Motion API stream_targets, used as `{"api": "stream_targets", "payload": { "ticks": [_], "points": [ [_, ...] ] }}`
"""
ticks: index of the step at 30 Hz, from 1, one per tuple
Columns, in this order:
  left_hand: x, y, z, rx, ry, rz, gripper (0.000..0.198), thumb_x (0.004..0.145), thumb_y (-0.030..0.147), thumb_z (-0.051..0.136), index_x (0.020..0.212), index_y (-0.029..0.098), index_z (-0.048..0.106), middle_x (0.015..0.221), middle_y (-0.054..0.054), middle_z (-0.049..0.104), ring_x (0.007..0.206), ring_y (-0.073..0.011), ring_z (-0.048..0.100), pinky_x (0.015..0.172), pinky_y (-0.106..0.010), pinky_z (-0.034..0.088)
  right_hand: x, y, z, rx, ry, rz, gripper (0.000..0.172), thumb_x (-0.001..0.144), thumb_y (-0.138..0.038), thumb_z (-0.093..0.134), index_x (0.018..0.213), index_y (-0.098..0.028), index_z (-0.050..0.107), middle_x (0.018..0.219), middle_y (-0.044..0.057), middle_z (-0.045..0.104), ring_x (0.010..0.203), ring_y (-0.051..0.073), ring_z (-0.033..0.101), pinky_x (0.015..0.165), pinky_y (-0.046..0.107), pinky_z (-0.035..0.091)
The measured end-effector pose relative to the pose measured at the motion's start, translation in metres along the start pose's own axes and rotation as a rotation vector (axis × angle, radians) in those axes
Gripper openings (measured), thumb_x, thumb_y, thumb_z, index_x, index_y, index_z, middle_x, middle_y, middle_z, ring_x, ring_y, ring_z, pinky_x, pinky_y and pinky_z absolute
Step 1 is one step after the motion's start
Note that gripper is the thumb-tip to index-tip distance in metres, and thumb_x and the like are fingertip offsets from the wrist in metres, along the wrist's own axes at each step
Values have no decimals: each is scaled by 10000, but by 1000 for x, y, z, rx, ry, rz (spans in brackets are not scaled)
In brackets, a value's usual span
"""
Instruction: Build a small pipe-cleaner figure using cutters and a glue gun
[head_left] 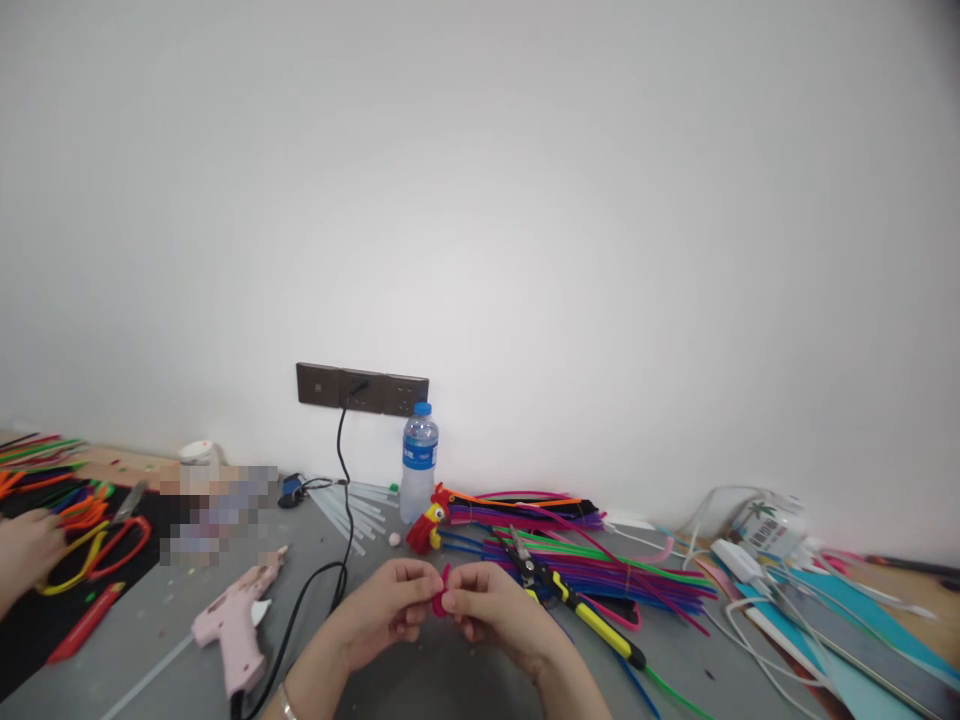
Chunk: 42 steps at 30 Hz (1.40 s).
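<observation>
Between my two hands, just above the grey table, is a short bent magenta pipe cleaner [441, 600]. The thumb and index finger of my left hand [391, 604] pinch its left side. From the right, my right hand [496, 612] pinches the same piece, so the fingertips of both nearly meet. Part of the piece is hidden behind the fingers. Just behind them stands a small red and yellow pipe-cleaner figure [429, 525]. Yellow-and-black pliers [577, 605] lie beside my right hand, over bundled coloured pipe cleaners [622, 575].
A pink glue gun [234, 625] lies left, its black cord [300, 590] running to the wall socket [360, 388]. A water bottle [418, 475] stands at the back. Another person's hand [34, 545] is by scissors [120, 545]. White cables [750, 620] cover the right side.
</observation>
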<state>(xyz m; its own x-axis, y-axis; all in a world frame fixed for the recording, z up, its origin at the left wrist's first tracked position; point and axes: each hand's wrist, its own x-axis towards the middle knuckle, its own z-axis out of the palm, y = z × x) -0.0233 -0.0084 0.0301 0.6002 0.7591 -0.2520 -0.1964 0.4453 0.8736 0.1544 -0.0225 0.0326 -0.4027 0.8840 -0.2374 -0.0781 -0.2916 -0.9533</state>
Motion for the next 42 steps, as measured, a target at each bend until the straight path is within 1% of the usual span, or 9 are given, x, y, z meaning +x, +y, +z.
{"api": "stream_targets", "payload": {
  "ticks": [6,10,15,20,24,29,32,37,42],
  "points": [
    [-2,2,0,31,-13,-61,374,636,432,808,610,147,566,500,84,383,442,-43,238,429,-201,159,0,3,-3,-29,-2,3,307,599,-371,819,618,-137,621,453,-64,529,395,41,413,424,184,215],
    [-3,2,1,29,-32,-63,392,613,446,823,609,141,577,487,80,399,436,-40,240,425,-201,170,-1,0,-2,51,-26,0,328,583,-357,841,658,-138,610,484,-58,556,396,40,436,418,178,226],
    [-3,2,1,13,-51,-37,404,558,440,858,610,131,604,459,86,385,434,-37,238,432,-205,172,-4,-4,2,173,-62,4,353,569,-319,859,711,-145,587,535,-35,614,416,66,542,414,165,273],
    [-4,3,0,35,-47,-23,366,556,401,864,606,129,625,444,89,385,423,-34,230,434,-212,139,-3,-1,1,182,-67,-11,349,585,-303,857,745,-146,591,529,-21,632,454,101,606,422,161,321],
    [-4,2,-1,58,-3,-22,379,504,389,883,563,134,609,433,83,412,416,-36,258,431,-213,160,-5,-5,2,175,-82,-45,326,663,-380,812,763,-147,607,548,-21,619,464,84,576,426,155,311],
    [-4,-2,-1,109,-9,-43,396,470,387,889,537,143,585,415,73,450,377,-42,319,418,-222,192,-7,-11,5,70,-100,-176,333,714,-391,777,937,-159,692,702,-19,621,489,45,491,459,162,313],
    [-4,-3,0,117,-48,-45,390,471,393,886,548,135,604,426,66,463,368,-43,331,410,-226,197,-6,-10,7,6,-94,-191,282,699,-374,787,850,-153,700,707,-3,644,515,65,502,466,172,305],
    [-5,-2,3,102,-93,-37,404,438,424,892,549,128,641,462,48,506,375,-40,325,404,-224,221,-3,-7,7,21,-76,-206,257,664,-356,809,711,-142,675,609,-10,638,491,81,501,493,196,330],
    [-7,-3,3,105,-117,-68,415,409,424,903,582,135,660,543,4,610,398,-61,422,411,-219,222,-1,-9,10,38,-13,-280,245,657,-339,813,636,-148,662,537,-17,613,486,94,516,523,222,362]
  ]
}}
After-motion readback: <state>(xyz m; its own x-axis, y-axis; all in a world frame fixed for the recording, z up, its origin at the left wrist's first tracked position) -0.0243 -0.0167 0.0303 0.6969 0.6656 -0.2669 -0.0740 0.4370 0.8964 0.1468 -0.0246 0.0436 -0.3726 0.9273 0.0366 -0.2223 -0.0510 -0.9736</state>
